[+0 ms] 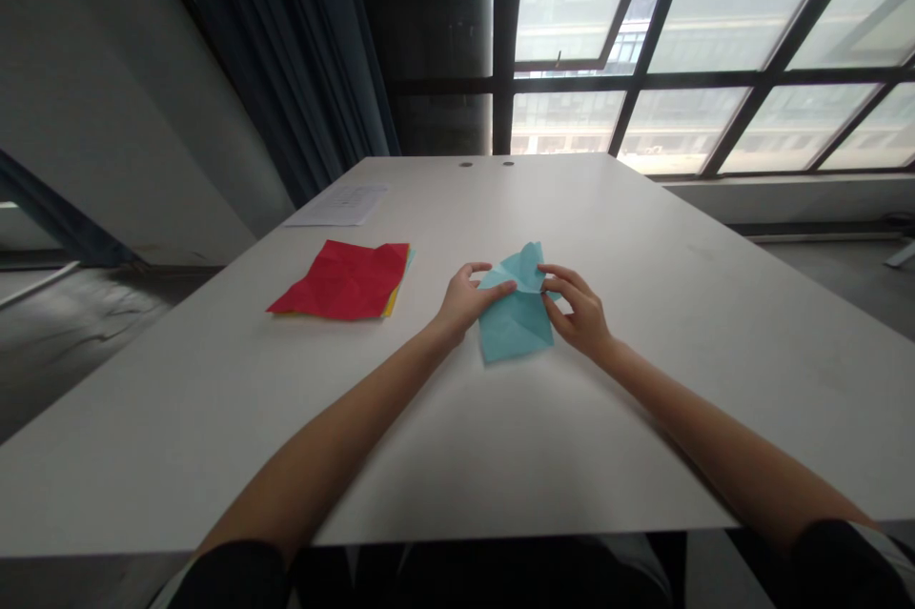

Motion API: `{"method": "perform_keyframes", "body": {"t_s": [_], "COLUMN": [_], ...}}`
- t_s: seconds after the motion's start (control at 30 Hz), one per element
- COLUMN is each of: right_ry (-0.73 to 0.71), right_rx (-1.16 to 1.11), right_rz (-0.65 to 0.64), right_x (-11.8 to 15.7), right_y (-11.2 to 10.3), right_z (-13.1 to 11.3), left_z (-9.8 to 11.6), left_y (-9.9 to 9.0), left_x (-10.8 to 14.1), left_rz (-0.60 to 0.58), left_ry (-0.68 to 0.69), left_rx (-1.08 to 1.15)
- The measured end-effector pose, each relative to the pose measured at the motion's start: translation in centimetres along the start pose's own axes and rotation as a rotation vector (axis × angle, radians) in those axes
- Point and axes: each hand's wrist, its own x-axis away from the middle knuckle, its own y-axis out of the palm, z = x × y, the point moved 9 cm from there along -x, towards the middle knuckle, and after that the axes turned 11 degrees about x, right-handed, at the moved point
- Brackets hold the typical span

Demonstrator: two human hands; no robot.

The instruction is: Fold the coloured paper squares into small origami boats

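Note:
A light blue sheet of folding paper [516, 327] is held between my two hands, just above or on the table. Its upper part is folded and creased, with a flap standing up at the top. My left hand [466, 298] grips its left edge, thumb lying over the front of the fold. At the right edge my right hand [578, 312] pinches the paper between thumb and fingers, by the end of the fold. Part of the paper's sides is hidden behind my fingers.
Left of my hands lies a creased red sheet of paper [350, 280] over yellow and light blue sheets. Farther back on the white table [457, 456] is a printed white sheet [339, 206]. Two round holes sit near the far edge, before the windows and a dark curtain [286, 37].

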Motion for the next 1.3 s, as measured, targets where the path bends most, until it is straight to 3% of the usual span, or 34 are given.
{"method": "perform_keyframes", "body": {"t_s": [0.2,0.33,0.47,0.83,1.07,1.3], "right_ry": [-0.009,0.023,0.040,0.030,0.024,0.045], "right_rx": [-0.003,0.009,0.025,0.046,0.045,0.042], "right_rz": [0.027,0.046,0.062,0.055,0.062,0.051], "right_x": [-0.1,0.1,0.3,0.0,0.0,0.0], "right_y": [-0.3,-0.2,-0.2,-0.3,-0.3,-0.3], "right_z": [-0.1,0.4,0.7,0.7,0.7,0.7], "left_z": [-0.3,0.5,0.9,0.2,0.1,-0.1], "left_y": [1.2,1.7,1.0,1.5,2.8,2.0], "left_x": [0.0,0.0,-0.4,-0.1,1.3,0.3], "left_rz": [-0.127,-0.237,-0.228,-0.307,-0.500,-0.406], "left_ry": [-0.079,-0.019,0.017,-0.151,-0.255,-0.198], "left_rx": [0.235,0.297,0.314,0.316,0.282,0.205]}}
